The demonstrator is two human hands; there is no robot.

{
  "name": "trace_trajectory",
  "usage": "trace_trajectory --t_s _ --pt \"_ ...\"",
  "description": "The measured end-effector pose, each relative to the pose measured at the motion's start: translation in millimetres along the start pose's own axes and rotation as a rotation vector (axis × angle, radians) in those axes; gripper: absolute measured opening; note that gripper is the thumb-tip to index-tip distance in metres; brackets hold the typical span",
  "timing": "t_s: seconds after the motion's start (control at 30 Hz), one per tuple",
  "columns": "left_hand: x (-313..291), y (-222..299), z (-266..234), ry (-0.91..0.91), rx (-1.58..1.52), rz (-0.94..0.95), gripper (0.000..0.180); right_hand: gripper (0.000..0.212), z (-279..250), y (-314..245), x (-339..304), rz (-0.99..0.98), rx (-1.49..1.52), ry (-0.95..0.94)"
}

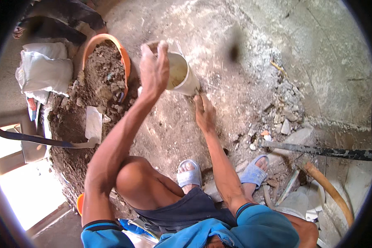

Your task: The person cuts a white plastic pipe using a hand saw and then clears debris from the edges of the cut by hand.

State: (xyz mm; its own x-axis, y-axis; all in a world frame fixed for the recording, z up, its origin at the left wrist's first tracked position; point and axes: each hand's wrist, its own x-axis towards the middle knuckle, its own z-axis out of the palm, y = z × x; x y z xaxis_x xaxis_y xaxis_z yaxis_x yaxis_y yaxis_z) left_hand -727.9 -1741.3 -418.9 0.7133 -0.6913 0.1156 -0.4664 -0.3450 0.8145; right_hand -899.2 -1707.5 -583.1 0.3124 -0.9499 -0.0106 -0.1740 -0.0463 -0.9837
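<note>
A white plastic bucket [189,82] is tilted above the dirt floor, and part of its stained inside shows. My left hand [155,72] is closed at its left rim, with the fingertips bent over near the top; the exact grip is partly hidden. At the bucket's lower right end, my right hand [205,112] has its fingers curled against the bottom edge. Left of my left hand, an orange basin [126,62] holds a heap of dark soil and stones [105,76] that spills over its near side.
White sacks [45,70] lie at the far left. A dark curved bar [37,139] rests over the soil on the left. On the right are rubble [285,111], a long metal bar [318,151] and a wooden handle [330,190]. A dark-clothed leg [58,29] shows at upper left.
</note>
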Motion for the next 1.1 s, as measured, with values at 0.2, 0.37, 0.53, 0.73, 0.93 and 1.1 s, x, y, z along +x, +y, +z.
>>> trace_trajectory --t_s 0.2,0.37,0.53,0.73,0.93,1.1 --pt "-3 10 0 -0.051 -0.112 -0.067 0.053 0.064 -17 32 12 0.309 0.241 -0.276" --pt "-1 3 2 -0.022 -0.145 -0.006 0.052 0.039 -11 1 33 0.492 0.419 -0.280" --pt "-7 -5 -2 0.096 -0.492 -0.059 0.058 0.031 2 17 6 0.191 0.309 -0.133" --pt "-142 -125 24 0.290 -0.471 -0.267 0.061 0.033 -29 8 -25 -0.027 -0.206 -0.221" --pt "-355 -167 9 -0.464 0.273 -0.053 0.058 0.035 -28 2 -43 0.143 -0.116 -0.151" --pt "-360 -155 6 -0.670 0.243 0.079 0.058 0.035 -7 12 13 0.028 -0.132 -0.121"
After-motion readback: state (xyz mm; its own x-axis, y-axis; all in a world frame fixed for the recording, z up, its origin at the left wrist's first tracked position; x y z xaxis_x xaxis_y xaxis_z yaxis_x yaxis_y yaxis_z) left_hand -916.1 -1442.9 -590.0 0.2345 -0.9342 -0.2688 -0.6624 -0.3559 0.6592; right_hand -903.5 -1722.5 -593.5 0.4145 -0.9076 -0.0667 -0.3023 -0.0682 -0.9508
